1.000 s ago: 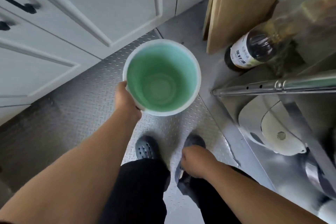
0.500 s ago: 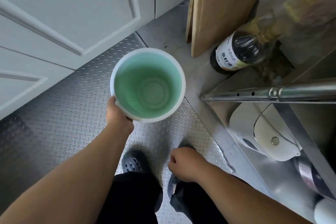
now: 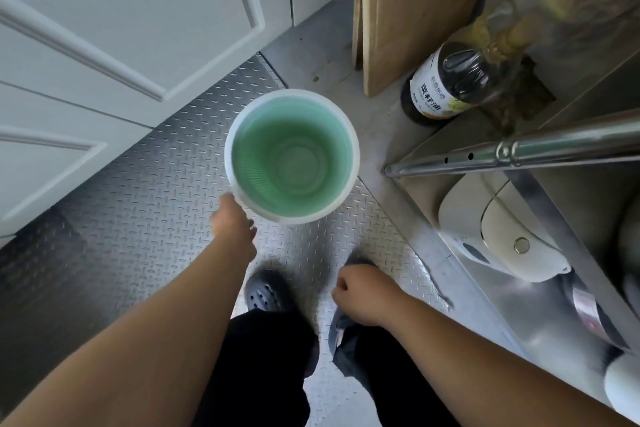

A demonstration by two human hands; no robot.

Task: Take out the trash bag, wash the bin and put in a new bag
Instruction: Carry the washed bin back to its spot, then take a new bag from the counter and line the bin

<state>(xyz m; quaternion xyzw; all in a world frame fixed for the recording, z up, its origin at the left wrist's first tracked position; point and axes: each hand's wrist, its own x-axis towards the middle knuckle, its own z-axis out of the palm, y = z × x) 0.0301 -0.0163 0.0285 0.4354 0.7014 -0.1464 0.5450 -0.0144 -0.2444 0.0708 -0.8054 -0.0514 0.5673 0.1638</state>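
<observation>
One hand, the left hand (image 3: pixel 232 226), grips the empty bin (image 3: pixel 291 155) by its near rim for carrying; the right hand (image 3: pixel 363 291) clutches something dark, perhaps the bag.

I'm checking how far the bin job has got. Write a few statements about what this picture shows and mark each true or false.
1. The bin has no bag inside it. True.
2. The right hand grips the bin's rim. False: the left hand is at the rim; the right hand is down by the leg, apart from the bin.
3. A dark bottle with a white label stands beside a wooden board. True.
4. The bin is full of rubbish. False: its green inside is bare down to the bottom.
5. The floor under the bin is patterned metal plate. True.
</observation>
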